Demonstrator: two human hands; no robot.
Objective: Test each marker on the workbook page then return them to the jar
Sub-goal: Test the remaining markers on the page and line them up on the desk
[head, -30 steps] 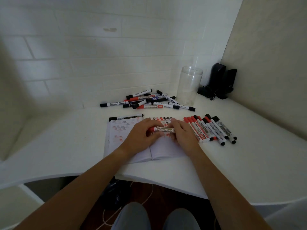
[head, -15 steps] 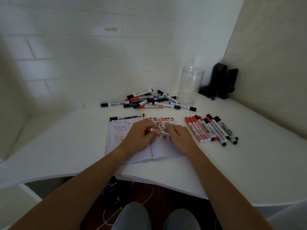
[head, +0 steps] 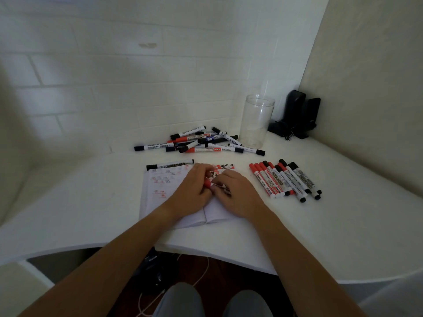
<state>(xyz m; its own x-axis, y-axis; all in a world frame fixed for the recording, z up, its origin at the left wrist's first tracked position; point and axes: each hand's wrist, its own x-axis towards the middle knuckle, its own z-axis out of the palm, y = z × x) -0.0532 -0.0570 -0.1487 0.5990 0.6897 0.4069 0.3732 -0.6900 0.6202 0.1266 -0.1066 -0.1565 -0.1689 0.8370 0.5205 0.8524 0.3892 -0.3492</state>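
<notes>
An open workbook (head: 160, 191) with red and black marks lies on the white desk. Over its middle, my left hand (head: 192, 193) pinches the red cap end of a red marker (head: 208, 184), and my right hand (head: 238, 195) grips the marker's barrel, most of it hidden under the fingers. A clear jar (head: 256, 121) stands upright at the back, with no markers in it. A loose pile of markers (head: 201, 141) lies left of the jar. A neat row of red and black markers (head: 283, 179) lies right of the workbook.
One black marker (head: 170, 165) lies along the workbook's top edge. Two black speakers (head: 297, 113) with cables stand in the back right corner. Walls close in behind and on the right. The desk's front edge (head: 217, 255) curves just below the workbook.
Both hands have brought the red marker down closer to the page and turned it, so its printed barrel is now mostly hidden under my right fingers.
</notes>
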